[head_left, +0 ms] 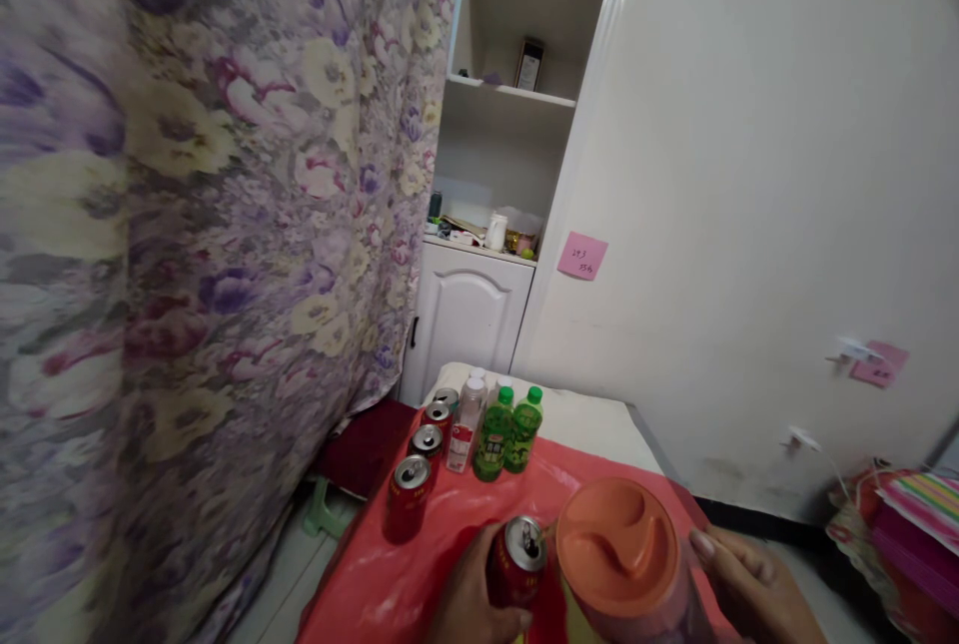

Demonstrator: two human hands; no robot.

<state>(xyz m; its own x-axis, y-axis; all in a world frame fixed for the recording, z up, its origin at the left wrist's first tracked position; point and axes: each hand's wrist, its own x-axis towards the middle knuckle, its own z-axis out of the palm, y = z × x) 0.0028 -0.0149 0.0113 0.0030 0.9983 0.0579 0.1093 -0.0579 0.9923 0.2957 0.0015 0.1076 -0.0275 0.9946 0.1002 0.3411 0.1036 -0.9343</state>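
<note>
My left hand (471, 592) is wrapped round a red drink can (516, 560) at the bottom middle, close to the camera. My right hand (749, 584) grips the side of a large jug with an orange lid (615, 546), right beside that can. Both stand over a table under a red plastic cover (390, 584). Further back on the table, three more red cans (409, 496) stand in a row, next to a clear bottle with a red label (465, 424) and two green bottles (507, 430).
A purple floral curtain (195, 225) fills the left side. A white shelf unit and cabinet (469, 310) stand behind the table. The wall at right carries a pink note (582, 256). A green stool (324, 509) sits on the floor at left; striped bags (910, 524) lie at the right.
</note>
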